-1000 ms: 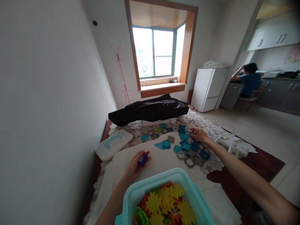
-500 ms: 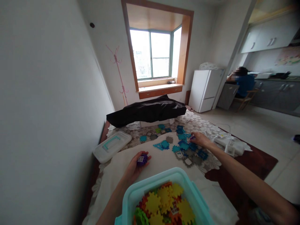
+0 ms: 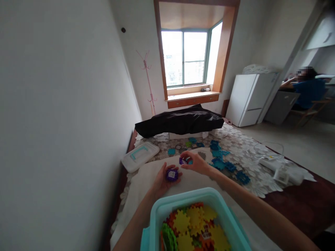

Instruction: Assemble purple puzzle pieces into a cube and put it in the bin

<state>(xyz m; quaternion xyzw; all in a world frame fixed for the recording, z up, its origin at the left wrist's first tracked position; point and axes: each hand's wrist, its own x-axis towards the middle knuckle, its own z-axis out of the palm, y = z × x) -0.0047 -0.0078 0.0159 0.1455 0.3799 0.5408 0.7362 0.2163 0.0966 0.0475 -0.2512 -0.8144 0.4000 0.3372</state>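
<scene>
left hand (image 3: 162,183): a purple interlocking block (image 3: 172,174) is being cradled in the curled palm
right hand (image 3: 196,163): a small purple block (image 3: 184,161) is being pinched just beside the left hand
edges: a teal plastic tub (image 3: 180,205) is being kept just below both hands
room: blue blocks (image 3: 218,164) are being left off to the right on a lace cover (image 3: 251,164)

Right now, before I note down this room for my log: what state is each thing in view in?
Left hand: cupping a purple block
Right hand: pinching a small purple piece
Teal tub: open, full of yellow, orange and green blocks
Translucent lid: off, lying flat
Blue blocks: spread over the lace cover
Window: shut
White fridge: doors shut
</scene>
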